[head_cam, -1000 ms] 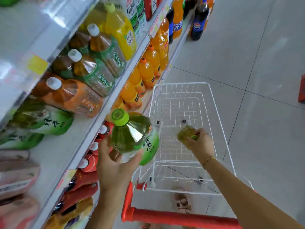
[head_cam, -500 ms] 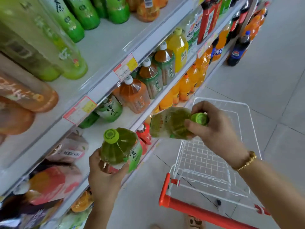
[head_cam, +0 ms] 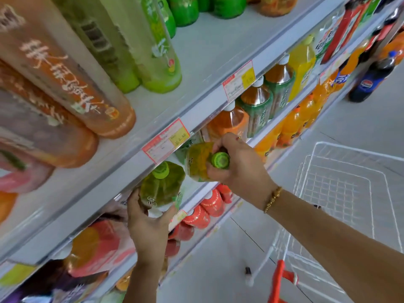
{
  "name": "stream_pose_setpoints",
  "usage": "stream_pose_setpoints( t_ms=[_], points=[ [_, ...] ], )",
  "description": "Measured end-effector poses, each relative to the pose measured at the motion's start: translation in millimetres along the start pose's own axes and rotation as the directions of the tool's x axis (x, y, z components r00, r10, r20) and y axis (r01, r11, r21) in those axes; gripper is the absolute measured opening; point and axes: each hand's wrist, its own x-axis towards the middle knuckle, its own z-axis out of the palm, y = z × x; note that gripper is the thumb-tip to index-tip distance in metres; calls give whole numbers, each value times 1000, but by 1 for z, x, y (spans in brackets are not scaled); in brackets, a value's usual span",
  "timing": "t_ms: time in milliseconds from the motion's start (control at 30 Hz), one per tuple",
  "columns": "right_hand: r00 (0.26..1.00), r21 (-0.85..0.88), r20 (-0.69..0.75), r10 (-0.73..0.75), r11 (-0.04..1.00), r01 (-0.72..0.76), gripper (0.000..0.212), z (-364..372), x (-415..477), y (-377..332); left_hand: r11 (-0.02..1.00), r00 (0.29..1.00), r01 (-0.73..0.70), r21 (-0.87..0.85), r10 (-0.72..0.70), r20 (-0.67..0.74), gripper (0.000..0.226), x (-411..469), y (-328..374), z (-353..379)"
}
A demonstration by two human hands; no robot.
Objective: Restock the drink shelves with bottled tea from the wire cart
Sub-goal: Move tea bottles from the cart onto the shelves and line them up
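My left hand [head_cam: 147, 224] grips the lower body of a green tea bottle [head_cam: 160, 186] with a light green cap, held at the front edge of the middle shelf [head_cam: 196, 189]. My right hand [head_cam: 238, 169] grips the neck and cap of a second green tea bottle [head_cam: 197, 161], tilted with its base pointing into the same shelf, just under the price rail. The white wire cart [head_cam: 341, 193] with a red handle stands on the floor at the right; its basket shows no bottles.
The upper shelf [head_cam: 209, 55] carries tall green and orange tea bottles. Orange and brown tea bottles [head_cam: 255, 110] stand to the right on the middle shelf. Red-capped bottles [head_cam: 207, 208] fill the shelf below. Grey floor tiles lie right of the shelving.
Both hands have moved up and left from the cart to the middle shelf. The right-hand bottle now reaches into the shelf opening; the view has tilted up toward the shelves.
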Motion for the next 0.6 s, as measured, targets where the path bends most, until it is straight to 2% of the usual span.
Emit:
stream_pose_setpoints(
  t_ms=[200,400,500,600],
  points=[
    [981,-179,179,-69,979,102,31,11,30,15,998,998,-39,-48,37,-48,75,19,-5,24],
    [953,-173,283,-109,971,162,27,10,52,30,986,998,55,-158,-58,-18,66,33,-27,41],
    [957,-166,266,-116,972,164,36,15,66,34,944,987,160,-290,-150,58,62,39,-23,39],
    [983,-154,156,-95,981,120,48,23,74,34,934,959,251,-253,-206,193,51,45,-24,36]
  ],
)
